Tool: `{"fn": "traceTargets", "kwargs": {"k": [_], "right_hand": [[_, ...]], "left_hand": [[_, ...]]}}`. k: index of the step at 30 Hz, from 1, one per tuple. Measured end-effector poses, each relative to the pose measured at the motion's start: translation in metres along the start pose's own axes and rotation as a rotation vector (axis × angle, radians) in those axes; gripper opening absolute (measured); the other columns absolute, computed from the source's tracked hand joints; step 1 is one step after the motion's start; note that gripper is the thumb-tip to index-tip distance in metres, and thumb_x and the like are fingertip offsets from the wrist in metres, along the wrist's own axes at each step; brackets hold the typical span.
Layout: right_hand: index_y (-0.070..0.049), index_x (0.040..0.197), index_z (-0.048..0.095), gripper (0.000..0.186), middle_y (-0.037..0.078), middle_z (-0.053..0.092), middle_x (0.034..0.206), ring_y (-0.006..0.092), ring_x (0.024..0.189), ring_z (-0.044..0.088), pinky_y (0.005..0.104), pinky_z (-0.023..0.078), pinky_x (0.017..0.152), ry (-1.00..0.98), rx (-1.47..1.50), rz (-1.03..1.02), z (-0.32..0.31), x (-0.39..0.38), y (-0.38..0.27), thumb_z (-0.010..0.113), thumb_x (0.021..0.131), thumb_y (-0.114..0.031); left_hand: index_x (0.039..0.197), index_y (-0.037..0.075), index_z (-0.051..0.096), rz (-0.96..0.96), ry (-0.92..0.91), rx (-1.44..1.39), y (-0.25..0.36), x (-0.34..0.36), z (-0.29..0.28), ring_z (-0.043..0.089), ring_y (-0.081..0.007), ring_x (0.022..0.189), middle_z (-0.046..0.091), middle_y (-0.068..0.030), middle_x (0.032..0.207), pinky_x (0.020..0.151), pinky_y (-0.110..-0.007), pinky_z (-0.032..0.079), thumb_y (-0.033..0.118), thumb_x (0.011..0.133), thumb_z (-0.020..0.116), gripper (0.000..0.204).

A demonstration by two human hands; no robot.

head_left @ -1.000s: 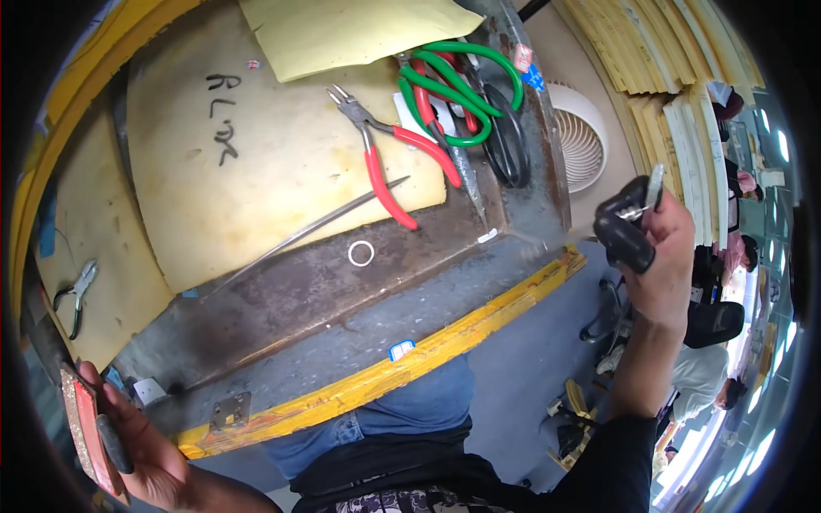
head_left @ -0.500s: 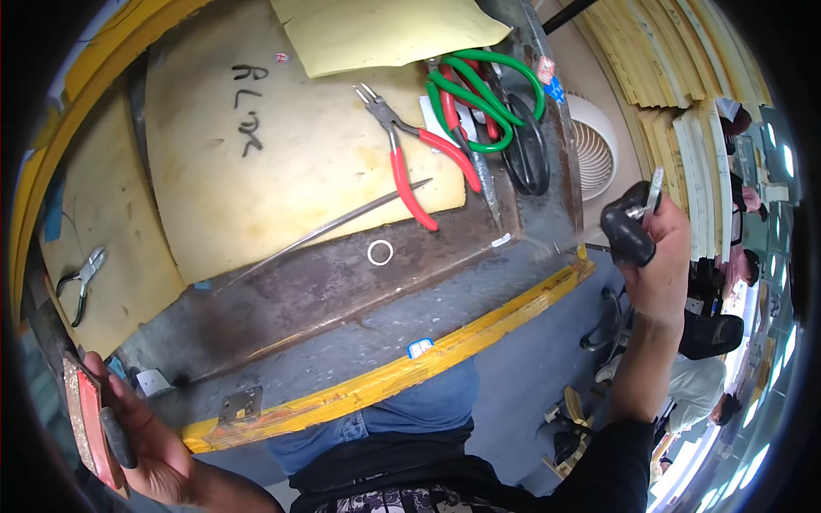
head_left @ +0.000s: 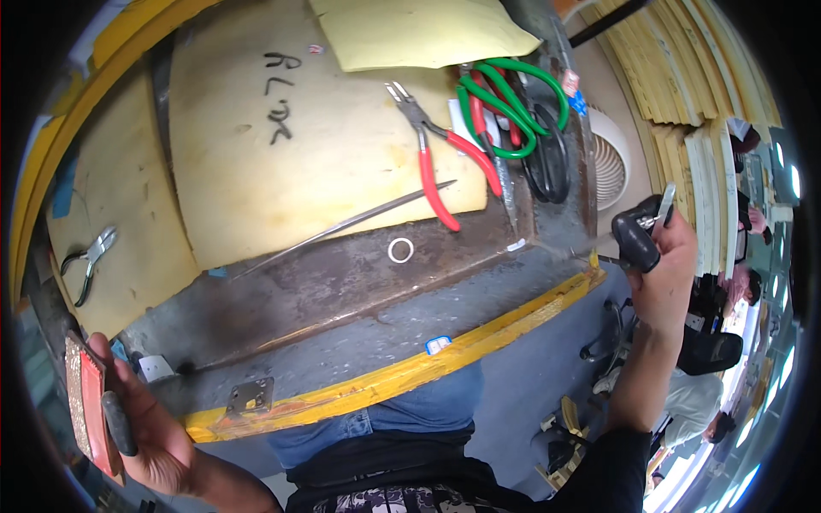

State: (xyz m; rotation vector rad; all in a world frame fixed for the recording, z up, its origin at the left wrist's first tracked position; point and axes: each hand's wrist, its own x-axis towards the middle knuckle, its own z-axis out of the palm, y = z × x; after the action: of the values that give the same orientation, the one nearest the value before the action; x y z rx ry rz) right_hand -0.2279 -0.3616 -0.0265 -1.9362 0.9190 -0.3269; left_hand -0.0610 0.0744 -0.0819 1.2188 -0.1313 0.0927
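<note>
At the lower left, my left hand (head_left: 154,436) is closed on a flat red block (head_left: 97,413) with a grainy, glittering brown side. A black finger cover sits on its thumb. My right hand (head_left: 665,256) is raised past the bench's right end, with black covers on its fingers. It pinches a small silver metal piece (head_left: 668,203) that points upward; its exact kind is too small to tell. Between the hands, red-handled pliers (head_left: 440,162) lie open on the yellowed board, across a thin pointed metal rod (head_left: 359,220). Nearer me, a white ring (head_left: 400,250) rests on dark metal.
Green-handled (head_left: 522,107) and black-handled tools (head_left: 547,162) crowd the bench's right end. Small black-handled cutters (head_left: 90,263) lie at left. A yellow wooden edge (head_left: 402,376) runs along the front. Beyond the right end stand a round white ribbed object (head_left: 609,162) and stacked yellow boards (head_left: 658,60).
The whole bench has shifted a little to the right in the view. Both hands keep their holds, and my right hand appears slightly lower.
</note>
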Motion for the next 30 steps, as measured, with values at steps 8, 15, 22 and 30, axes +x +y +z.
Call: {"fn": "traceTargets", "kwargs": {"k": [8, 15, 22, 30], "right_hand": [[-0.008, 0.087, 0.057, 0.021, -0.008, 0.051, 0.068, 0.0000, 0.057, 0.040, 0.0196, 0.028, 0.051, 0.086, -0.161, -0.137, 0.019, 0.003, -0.008, 0.078, 0.083, -0.014], [-0.002, 0.096, 0.060, 0.029, -0.006, 0.047, 0.072, 0.0032, 0.060, 0.034, 0.0200, 0.027, 0.052, 0.229, -0.450, -0.273, 0.059, -0.002, -0.042, 0.081, 0.077, -0.008], [0.003, 0.101, 0.064, 0.031, 0.012, 0.061, 0.083, 0.0214, 0.064, 0.060, 0.0330, 0.048, 0.056, -0.340, -0.492, -0.759, 0.132, 0.000, -0.101, 0.075, 0.072, 0.001], [-0.002, 0.090, 0.054, 0.033, 0.014, 0.050, 0.087, 0.0289, 0.076, 0.063, 0.0404, 0.052, 0.054, -0.431, -0.993, -1.075, 0.203, 0.007, -0.096, 0.068, 0.060, -0.002]], "left_hand": [[0.144, -0.016, 0.023, -0.011, 0.016, -0.017, -0.001, -0.003, 0.000, 0.029, -0.0460, 0.141, 0.025, -0.0322, 0.153, 0.114, -0.047, 0.037, 0.003, 0.090, 0.060, 0.069], [0.143, -0.015, 0.028, -0.048, 0.114, -0.010, 0.002, -0.006, 0.014, 0.039, -0.0435, 0.137, 0.036, -0.0300, 0.148, 0.106, -0.041, 0.046, 0.005, 0.091, 0.058, 0.064], [0.137, -0.010, 0.044, 0.045, 0.147, 0.122, 0.018, 0.003, 0.013, 0.056, -0.0426, 0.121, 0.052, -0.0254, 0.136, 0.096, -0.041, 0.054, 0.008, 0.089, 0.060, 0.054], [0.135, -0.010, 0.045, 0.137, 0.142, 0.077, 0.019, 0.014, -0.014, 0.054, -0.0457, 0.123, 0.052, -0.0263, 0.134, 0.097, -0.044, 0.054, 0.001, 0.092, 0.055, 0.045]]}}
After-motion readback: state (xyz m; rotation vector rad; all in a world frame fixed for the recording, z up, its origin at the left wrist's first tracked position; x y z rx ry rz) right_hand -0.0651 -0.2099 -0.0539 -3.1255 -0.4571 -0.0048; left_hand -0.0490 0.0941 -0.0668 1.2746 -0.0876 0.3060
